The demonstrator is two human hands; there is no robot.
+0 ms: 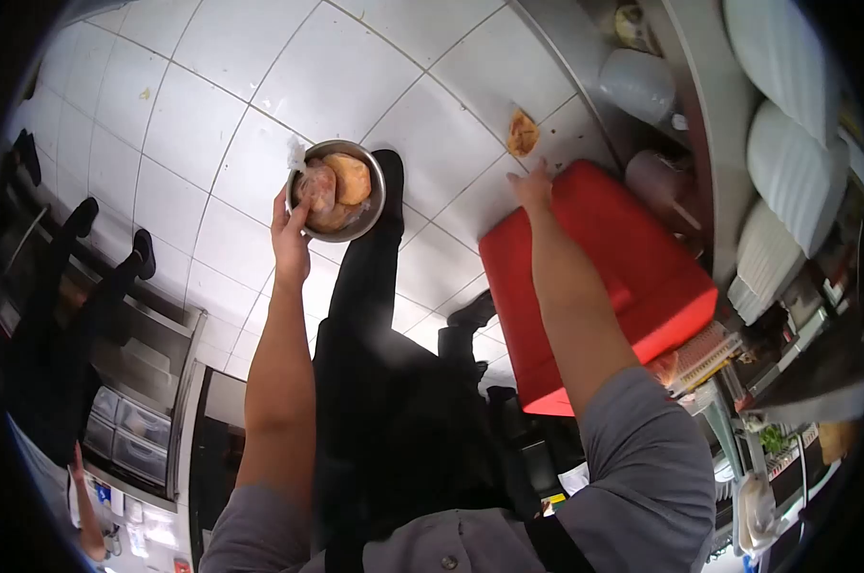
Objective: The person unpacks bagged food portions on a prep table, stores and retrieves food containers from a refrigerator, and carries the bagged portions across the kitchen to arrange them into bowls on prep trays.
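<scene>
My left hand (293, 229) grips a round metal bowl (379, 205) at its left side, with a finger over the rim. Inside lie rounded orange-tan food pieces (348, 180) and a clear plastic bag (317, 184) with reddish contents. On the white floor tiles, a flat orange-brown scrap (523, 133) lies just beyond the fingertips of my right hand (533, 186). That hand is stretched out, fingers apart and holding nothing, beside the far corner of a red box-like container (594, 258).
To the right, a metal shelf (704, 124) carries stacked white foam containers (785, 162), with tubs below. My shoe (390, 181) is right beside the bowl. At the left stand another person's legs (107, 277) by a counter with clear drawers (126, 430).
</scene>
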